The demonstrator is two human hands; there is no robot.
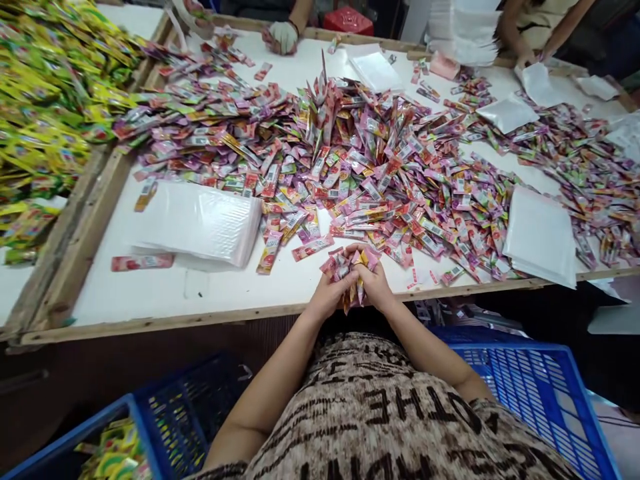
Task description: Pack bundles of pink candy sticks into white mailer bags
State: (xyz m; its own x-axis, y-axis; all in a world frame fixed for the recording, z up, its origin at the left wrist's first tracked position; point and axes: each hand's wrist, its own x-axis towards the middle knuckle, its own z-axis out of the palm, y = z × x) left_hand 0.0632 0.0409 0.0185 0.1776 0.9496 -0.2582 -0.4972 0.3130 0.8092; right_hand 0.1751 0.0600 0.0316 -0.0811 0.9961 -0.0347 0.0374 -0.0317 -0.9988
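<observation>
Close to the table's front edge, my left hand (330, 288) and my right hand (374, 281) are together, fingers wrapped around a bunch of small stick packets (354, 293). The packets are pink, red and yellow, and their ends stick out above and below my fingers. Just beyond my hands spreads a wide heap of the same kind of packets (370, 160). A single packet (313, 248) lies flat a little to the left of my hands, and a yellow and pink one (270, 252) lies farther left.
Stacked clear plastic bags (200, 220) lie at left, more bags (540, 233) at right. A wooden rail (165, 325) edges the white table. Yellow packets (45, 100) fill the left section. Blue crates (530, 393) stand below. Across the table, a co-worker's gloved hand (283, 37) touches packets.
</observation>
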